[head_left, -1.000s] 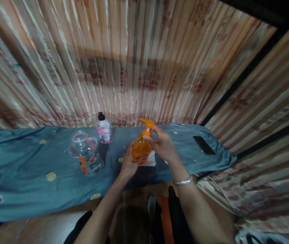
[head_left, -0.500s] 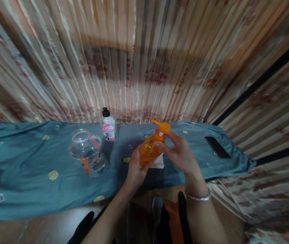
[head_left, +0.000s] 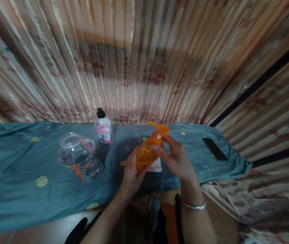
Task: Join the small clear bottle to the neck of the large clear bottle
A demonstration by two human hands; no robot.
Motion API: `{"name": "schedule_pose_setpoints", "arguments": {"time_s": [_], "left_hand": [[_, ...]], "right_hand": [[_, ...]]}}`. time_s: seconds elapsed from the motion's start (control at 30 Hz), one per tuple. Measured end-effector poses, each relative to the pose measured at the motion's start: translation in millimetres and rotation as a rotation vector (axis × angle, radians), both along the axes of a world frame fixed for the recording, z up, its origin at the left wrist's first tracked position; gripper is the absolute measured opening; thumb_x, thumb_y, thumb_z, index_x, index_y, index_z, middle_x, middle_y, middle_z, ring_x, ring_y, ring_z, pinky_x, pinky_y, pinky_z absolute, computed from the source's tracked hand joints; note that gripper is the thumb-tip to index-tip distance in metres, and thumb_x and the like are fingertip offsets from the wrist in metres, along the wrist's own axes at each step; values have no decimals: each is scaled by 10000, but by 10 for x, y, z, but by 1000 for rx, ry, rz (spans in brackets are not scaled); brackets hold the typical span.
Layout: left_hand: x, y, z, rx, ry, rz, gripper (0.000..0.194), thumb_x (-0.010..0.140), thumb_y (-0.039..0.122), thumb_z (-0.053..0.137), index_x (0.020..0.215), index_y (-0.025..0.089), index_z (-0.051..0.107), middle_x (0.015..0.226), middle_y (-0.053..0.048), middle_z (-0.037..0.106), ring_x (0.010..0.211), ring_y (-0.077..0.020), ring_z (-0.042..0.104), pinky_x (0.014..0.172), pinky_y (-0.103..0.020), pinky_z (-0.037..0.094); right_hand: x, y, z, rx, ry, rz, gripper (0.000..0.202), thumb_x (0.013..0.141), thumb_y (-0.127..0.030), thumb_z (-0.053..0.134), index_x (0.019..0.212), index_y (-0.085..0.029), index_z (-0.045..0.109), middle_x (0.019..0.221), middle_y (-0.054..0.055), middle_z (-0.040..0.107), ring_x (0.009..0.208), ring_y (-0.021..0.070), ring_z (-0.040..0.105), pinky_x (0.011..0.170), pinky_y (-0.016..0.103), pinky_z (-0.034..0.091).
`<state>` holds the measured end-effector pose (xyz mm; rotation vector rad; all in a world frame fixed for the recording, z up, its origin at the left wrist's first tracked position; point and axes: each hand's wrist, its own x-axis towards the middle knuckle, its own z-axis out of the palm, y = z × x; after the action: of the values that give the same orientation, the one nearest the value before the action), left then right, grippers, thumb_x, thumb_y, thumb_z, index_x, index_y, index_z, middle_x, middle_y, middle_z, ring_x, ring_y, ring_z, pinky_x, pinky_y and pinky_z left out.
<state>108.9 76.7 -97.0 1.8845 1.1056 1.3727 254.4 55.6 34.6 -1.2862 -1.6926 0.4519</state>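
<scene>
Currently, head view: left hand (head_left: 132, 172) wrapped around lower body of orange pump bottle (head_left: 146, 154), fingers closed on it. Right hand (head_left: 176, 157) pinches the bottle's neck collar between thumb and fingers, just under the orange pump head (head_left: 162, 130); silver bracelet (head_left: 194, 206) on that wrist. Bottle is held tilted, top leaning right, nozzle pointing left, above the blue-green cloth (head_left: 65, 200), partly covering a white tissue (head_left: 155, 165). Left of the hands, clear wide-mouth jug (head_left: 80, 157), upright on cloth, orange marking on side. Just behind it and to its right, clear bottle with pink-white label and black cap (head_left: 104, 127), upright. Black phone (head_left: 214, 149) flat on cloth, right side. Pleated patterned curtain (head_left: 144, 67) behind.
</scene>
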Motion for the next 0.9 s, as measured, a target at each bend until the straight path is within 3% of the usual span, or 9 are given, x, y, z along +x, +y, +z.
{"name": "schedule_pose_setpoints", "arguments": {"time_s": [0.23,0.37,0.47,0.8,0.9], "left_hand": [[29,-8,-1,-7,-1,9,622,816,283,616,1379,194,368,1334,-178,537,1247,-294,503,1031,-514,393],[38,-10,-4,-2,-9,7,621,811,269,615,1378,205,370,1325,-155,547,1242,-288,507,1028,-493,404],[38,-7,-7,8,-16,5,623,805,280,620,1375,218,377,1316,-138,556,1236,-286,513,1023,-485,411],[36,3,6,14,-7,0,625,817,252,592,1394,212,354,1333,-153,541,1251,-294,498,1044,-507,383],[20,12,54,4,2,-4,636,801,281,619,1374,170,366,1325,-185,541,1238,-305,509,1030,-508,392]], "right_hand": [[-86,-7,-24,72,-78,-178,306,846,-375,586,1111,-224,610,1103,64,656,1071,233,589,945,381,446],[-64,-25,-13,44,-45,-132,375,822,-411,619,1150,-234,579,1132,57,652,1063,230,596,923,374,462],[-45,-25,-9,31,-30,-82,312,865,-395,562,1134,-238,585,1125,52,654,1061,218,598,923,361,461],[-226,-3,-72,141,-104,-318,265,865,-377,553,1079,-229,603,1183,97,611,1170,269,518,998,447,408],[-225,-13,-71,126,-76,-299,285,863,-392,555,1096,-233,598,1195,94,612,1195,269,507,1012,459,401]]}}
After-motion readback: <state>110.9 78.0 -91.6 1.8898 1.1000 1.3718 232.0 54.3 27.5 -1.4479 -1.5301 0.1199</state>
